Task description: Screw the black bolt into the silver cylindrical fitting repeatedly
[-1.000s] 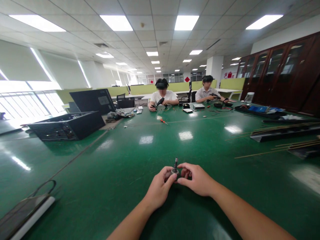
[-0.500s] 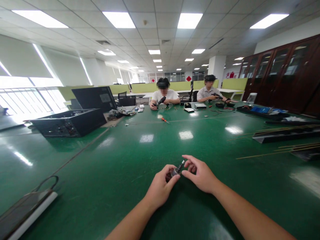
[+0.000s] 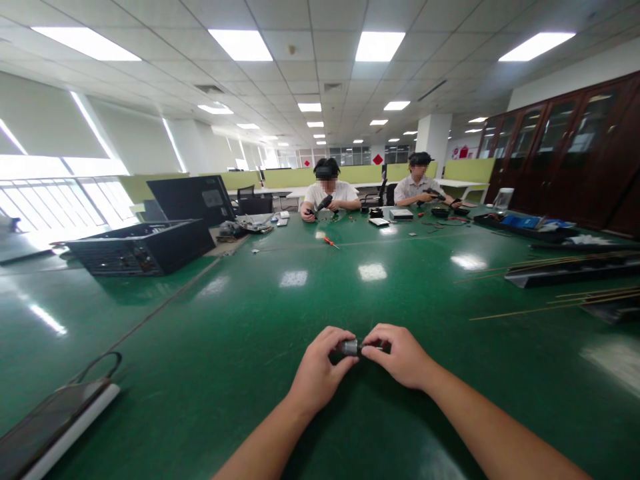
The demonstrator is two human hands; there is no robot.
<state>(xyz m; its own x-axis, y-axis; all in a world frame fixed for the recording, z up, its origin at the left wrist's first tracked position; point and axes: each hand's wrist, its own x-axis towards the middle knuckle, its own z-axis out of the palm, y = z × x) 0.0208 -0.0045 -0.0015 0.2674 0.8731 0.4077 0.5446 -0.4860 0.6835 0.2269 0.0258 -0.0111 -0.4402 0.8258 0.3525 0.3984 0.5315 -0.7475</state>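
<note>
Over the near middle of the green table, my left hand (image 3: 323, 367) is closed around a small grey metal cylinder (image 3: 350, 347), thumb below and fingers above. The cylinder lies sideways, and a thin dark shaft (image 3: 364, 347) comes out of its right end. My right hand (image 3: 399, 357) pinches this shaft between thumb and fingertips, close to the cylinder. The shaft's far end shows partly behind the right fingers. Part of the cylinder is hidden inside the left hand.
Two people sit across the table (image 3: 250, 320), holding dark tools. An orange screwdriver (image 3: 330, 242) lies mid-table. A black computer case (image 3: 143, 247) stands left, a flat dark device with a cord (image 3: 60, 427) near left. Thin rods (image 3: 530, 312) and black trays occupy the right.
The cylinder has turned from tilted upward to level, its shaft now pointing right. My right hand's fingers, spread beside the shaft before, have closed on it.
</note>
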